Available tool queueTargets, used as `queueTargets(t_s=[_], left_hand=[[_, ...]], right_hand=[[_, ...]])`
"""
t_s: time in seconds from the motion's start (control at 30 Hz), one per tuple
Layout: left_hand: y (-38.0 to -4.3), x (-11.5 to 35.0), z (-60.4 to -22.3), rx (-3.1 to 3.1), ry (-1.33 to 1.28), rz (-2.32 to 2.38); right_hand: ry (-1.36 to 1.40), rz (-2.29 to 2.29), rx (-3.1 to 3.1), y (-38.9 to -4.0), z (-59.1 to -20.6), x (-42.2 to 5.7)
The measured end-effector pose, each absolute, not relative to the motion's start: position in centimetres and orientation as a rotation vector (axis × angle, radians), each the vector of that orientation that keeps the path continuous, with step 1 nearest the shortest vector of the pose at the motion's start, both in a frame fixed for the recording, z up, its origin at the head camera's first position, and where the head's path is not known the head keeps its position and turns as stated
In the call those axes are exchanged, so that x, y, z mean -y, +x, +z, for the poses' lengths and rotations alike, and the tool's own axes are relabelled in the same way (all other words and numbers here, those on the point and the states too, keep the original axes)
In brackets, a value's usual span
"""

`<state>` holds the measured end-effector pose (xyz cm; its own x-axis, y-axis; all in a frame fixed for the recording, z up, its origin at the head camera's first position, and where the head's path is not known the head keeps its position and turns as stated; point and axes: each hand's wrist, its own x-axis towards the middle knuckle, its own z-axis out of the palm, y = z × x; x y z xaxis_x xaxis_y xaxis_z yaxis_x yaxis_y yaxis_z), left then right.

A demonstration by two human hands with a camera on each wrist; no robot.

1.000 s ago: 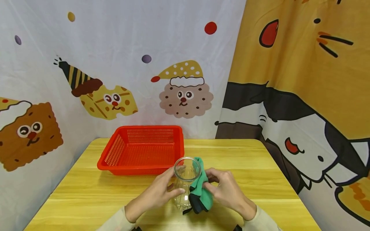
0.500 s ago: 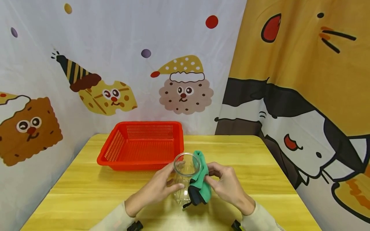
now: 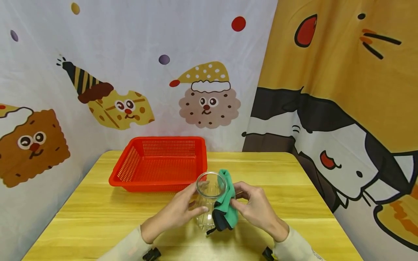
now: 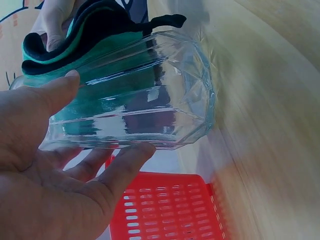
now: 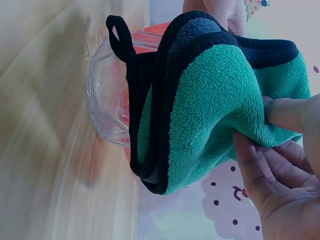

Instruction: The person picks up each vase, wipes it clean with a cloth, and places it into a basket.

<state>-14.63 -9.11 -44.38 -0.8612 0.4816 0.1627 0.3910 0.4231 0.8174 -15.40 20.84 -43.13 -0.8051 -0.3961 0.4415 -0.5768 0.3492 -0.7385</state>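
Note:
A clear glass jar (image 3: 205, 219) with faceted sides and a wide open mouth is upright at the near middle of the table. My left hand (image 3: 176, 212) holds it from the left, thumb on the near side and fingers round the far side. A green towel (image 5: 215, 100) with dark edging and a hanging loop lies folded against the jar's right side. My right hand (image 3: 258, 210) pinches this towel between thumb and fingers. In the left wrist view, the towel (image 4: 110, 100) shows through the glass. Part of the jar's right wall is hidden behind the cloth.
A red perforated plastic basket (image 3: 169, 188) stands behind the jar, to the left on the wooden table (image 3: 287, 174). A cartoon-printed curtain (image 3: 137, 43) hangs behind the table and along its sides.
The whole scene sits slightly higher in the head view, as the camera has tilted. Both hands keep their hold, and the jar and towel have barely moved.

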Motion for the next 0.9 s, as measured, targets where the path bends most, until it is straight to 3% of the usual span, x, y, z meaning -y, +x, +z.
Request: queueTargets(t_s=[0.9], left_hand=[[-14.0, 8.0, -44.5, -2.841, 0.679, 1.353]], right_hand=[[0.874, 1.466, 2.402, -15.6, -43.9, -21.2]])
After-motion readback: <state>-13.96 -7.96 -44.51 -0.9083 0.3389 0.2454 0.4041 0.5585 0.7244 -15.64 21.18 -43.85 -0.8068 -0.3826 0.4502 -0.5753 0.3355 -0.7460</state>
